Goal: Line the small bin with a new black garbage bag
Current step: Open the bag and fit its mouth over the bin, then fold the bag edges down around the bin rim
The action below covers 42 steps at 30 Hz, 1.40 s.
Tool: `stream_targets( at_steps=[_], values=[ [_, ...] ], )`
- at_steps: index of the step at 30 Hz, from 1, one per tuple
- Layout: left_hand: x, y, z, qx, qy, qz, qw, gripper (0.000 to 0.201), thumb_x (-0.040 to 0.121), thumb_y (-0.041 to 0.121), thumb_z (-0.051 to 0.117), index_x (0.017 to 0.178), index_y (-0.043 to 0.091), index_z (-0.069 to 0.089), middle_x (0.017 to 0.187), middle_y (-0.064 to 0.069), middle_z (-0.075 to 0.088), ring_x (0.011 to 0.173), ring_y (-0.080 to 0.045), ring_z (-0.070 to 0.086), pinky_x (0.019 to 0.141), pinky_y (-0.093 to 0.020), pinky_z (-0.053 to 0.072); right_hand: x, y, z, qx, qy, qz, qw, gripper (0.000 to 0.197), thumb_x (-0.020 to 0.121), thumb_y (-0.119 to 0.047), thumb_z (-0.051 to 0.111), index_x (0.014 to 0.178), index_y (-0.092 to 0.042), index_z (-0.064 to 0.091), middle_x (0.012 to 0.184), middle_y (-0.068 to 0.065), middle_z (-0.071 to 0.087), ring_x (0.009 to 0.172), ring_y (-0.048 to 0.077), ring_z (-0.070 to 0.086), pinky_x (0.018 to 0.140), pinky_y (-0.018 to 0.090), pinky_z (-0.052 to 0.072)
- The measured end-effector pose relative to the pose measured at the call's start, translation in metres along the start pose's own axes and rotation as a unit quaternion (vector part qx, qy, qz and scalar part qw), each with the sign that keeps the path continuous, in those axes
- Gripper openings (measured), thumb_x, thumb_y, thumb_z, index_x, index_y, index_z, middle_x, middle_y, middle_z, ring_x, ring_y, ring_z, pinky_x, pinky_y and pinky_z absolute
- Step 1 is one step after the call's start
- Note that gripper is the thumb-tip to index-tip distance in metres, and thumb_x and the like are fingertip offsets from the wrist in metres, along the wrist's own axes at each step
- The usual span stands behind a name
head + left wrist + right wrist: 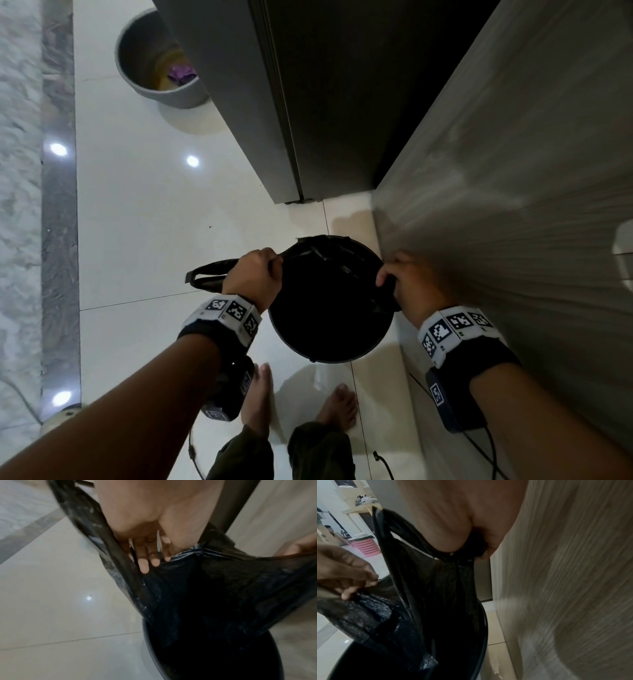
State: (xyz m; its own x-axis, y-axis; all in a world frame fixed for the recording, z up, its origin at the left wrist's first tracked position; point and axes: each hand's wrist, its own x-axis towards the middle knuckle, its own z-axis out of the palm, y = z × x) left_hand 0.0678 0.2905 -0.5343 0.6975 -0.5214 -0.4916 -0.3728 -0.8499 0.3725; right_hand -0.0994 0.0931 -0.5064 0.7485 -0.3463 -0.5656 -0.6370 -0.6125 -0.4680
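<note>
The small dark bin (308, 353) stands on the tiled floor beside a wood-grain panel. A black garbage bag (318, 253) is stretched open over its mouth and hangs down into it. My left hand (260, 270) grips the bag's left edge, and a handle loop (205, 274) sticks out past it. My right hand (394, 277) grips the right edge against the panel. In the left wrist view, fingers (147, 561) curl over the bag (205, 588) above the bin's rim (149, 635). In the right wrist view, the right hand (471, 547) bunches the bag (436, 588) above the rim (485, 622).
A grey bucket (154, 58) holding something purple stands far left, behind a dark grey cabinet (274, 102). The wood-grain panel (513, 171) runs close along the right. My bare feet (260, 394) are just behind the bin. A pink basket (366, 546) stands in the distance.
</note>
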Motion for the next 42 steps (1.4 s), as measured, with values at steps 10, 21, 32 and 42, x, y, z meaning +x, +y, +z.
stream_targets(
  at_steps=[10, 21, 32, 42],
  values=[
    [0.011, -0.037, 0.011, -0.055, 0.002, -0.063, 0.996, 0.026, 0.085, 0.016, 0.056, 0.108, 0.004, 0.058, 0.113, -0.025, 0.061, 0.102, -0.04, 0.06, 0.081, -0.038, 0.046, -0.003, -0.008, -0.004, -0.076, 0.0, 0.085, 0.994, 0.065, 0.081, -0.072, 0.036, 0.119, -0.026, 0.061, 0.127, -0.001, 0.056, 0.12, 0.022, 0.043, 0.093, 0.035, 0.037],
    [0.012, -0.056, 0.011, 0.061, -0.048, -0.065, 0.995, 0.085, 0.066, 0.026, 0.073, 0.141, 0.023, 0.033, 0.136, -0.019, 0.035, 0.116, -0.046, 0.046, 0.087, -0.058, 0.05, 0.019, 0.011, 0.013, -0.174, 0.015, 0.018, 0.984, 0.083, 0.067, -0.045, 0.073, 0.136, -0.028, 0.032, 0.138, 0.0, 0.041, 0.123, 0.025, 0.035, 0.096, 0.04, 0.031],
    [0.034, -0.065, 0.027, 0.059, -0.046, -0.039, 0.996, 0.094, 0.056, 0.054, 0.053, 0.143, 0.031, 0.026, 0.142, -0.013, 0.029, 0.117, -0.049, 0.045, 0.088, -0.06, 0.049, 0.055, 0.021, 0.026, -0.121, 0.056, 0.11, 0.985, 0.07, 0.081, -0.075, 0.028, 0.133, -0.03, 0.043, 0.141, 0.0, 0.044, 0.126, 0.028, 0.034, 0.103, 0.044, 0.027],
    [0.067, -0.06, 0.032, 0.039, -0.123, -0.067, 0.989, 0.101, 0.054, 0.072, 0.047, 0.144, 0.038, 0.019, 0.151, -0.004, 0.024, 0.133, -0.035, 0.041, 0.106, -0.045, 0.039, 0.088, 0.032, 0.044, -0.137, 0.085, 0.128, 0.979, 0.067, 0.082, -0.07, 0.034, 0.125, -0.022, 0.054, 0.132, 0.004, 0.051, 0.122, 0.028, 0.039, 0.101, 0.044, 0.029]
  ],
)
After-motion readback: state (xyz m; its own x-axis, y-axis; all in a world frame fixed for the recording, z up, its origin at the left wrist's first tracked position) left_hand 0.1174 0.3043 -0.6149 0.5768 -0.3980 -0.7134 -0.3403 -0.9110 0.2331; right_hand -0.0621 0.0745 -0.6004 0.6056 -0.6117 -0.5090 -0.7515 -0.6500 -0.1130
